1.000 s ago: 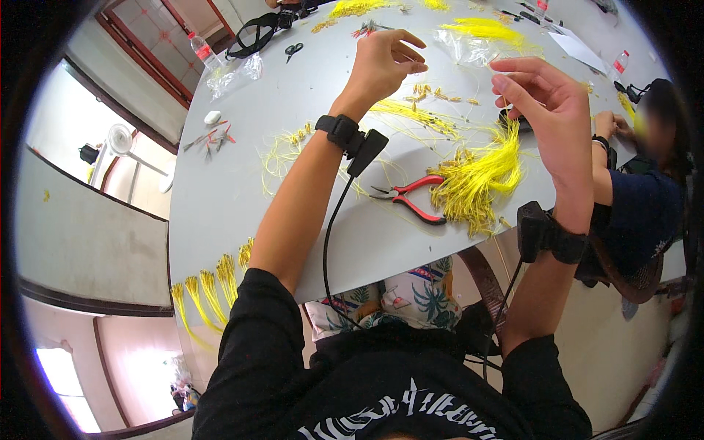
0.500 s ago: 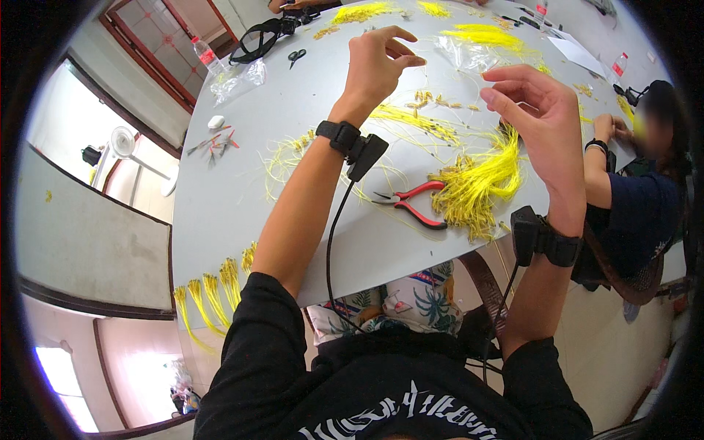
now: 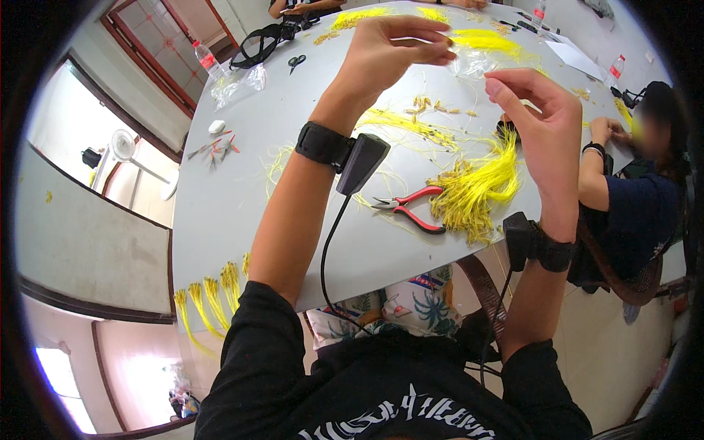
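My left hand [image 3: 396,55] is raised over the far middle of the table, thumb and fingers drawn together and pointing right. Facing it, my right hand [image 3: 541,110] pinches thumb against forefinger. Whatever is between either set of fingertips is too fine to make out. Below my right hand lies a thick bundle of yellow cords [image 3: 480,187] with brownish-gold ends. Beside it rest red-and-black pliers [image 3: 414,209], jaws to the left. A thinner spread of yellow cords [image 3: 411,126] lies between my forearms, with small gold-coloured pieces [image 3: 422,104] beyond it.
Several small cord bunches [image 3: 213,293] hang over the near left table edge. Red-tipped pieces [image 3: 218,149], a white case [image 3: 217,126], scissors [image 3: 296,63] and a plastic bag [image 3: 240,88] lie left. A co-worker [image 3: 634,176] sits at right; bottles [image 3: 616,67] stand around the table.
My left hand has moved right and slightly away from me, closer to my right hand. My right hand has barely shifted and keeps its pinch. The pliers and cord bundle stay put.
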`<state>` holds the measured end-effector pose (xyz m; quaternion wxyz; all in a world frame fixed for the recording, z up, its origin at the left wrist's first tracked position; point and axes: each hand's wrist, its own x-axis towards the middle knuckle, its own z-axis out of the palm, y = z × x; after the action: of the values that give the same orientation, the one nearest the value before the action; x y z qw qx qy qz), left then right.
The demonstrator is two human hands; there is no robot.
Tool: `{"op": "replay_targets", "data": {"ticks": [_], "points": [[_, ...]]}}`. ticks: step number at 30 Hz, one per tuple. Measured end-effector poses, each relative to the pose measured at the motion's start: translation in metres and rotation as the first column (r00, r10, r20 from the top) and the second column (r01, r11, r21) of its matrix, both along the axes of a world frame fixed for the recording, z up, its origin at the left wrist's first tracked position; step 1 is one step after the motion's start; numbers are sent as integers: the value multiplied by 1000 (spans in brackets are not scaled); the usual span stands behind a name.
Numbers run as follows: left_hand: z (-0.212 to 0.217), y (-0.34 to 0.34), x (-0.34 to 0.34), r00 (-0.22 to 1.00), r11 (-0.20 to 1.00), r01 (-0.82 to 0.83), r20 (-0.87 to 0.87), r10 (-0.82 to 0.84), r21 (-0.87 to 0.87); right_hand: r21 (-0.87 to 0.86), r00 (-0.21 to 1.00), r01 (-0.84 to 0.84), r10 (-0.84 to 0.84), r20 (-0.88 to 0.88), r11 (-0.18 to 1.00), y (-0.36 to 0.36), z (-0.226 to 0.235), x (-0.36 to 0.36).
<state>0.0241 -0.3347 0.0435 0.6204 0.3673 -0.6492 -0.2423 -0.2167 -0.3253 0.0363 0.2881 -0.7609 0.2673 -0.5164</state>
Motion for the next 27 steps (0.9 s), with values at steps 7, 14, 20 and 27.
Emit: {"op": "replay_targets", "data": {"ticks": [7, 14, 20, 27], "points": [[14, 15, -20, 915, 910, 401, -90, -393, 102, -38, 958, 27, -15, 286, 999, 2, 1, 2], [17, 20, -24, 916, 910, 398, 6, -402, 119, -9, 965, 10, -7, 263, 1000, 3, 4, -4], [18, 21, -25, 916, 908, 398, 1, -402, 130, -14, 962, -34, 36, 272, 999, 3, 4, -4], [17, 20, -28, 920, 916, 393, -42, -391, 77, -11, 964, -38, 39, 263, 999, 1, 2, -5]]}}
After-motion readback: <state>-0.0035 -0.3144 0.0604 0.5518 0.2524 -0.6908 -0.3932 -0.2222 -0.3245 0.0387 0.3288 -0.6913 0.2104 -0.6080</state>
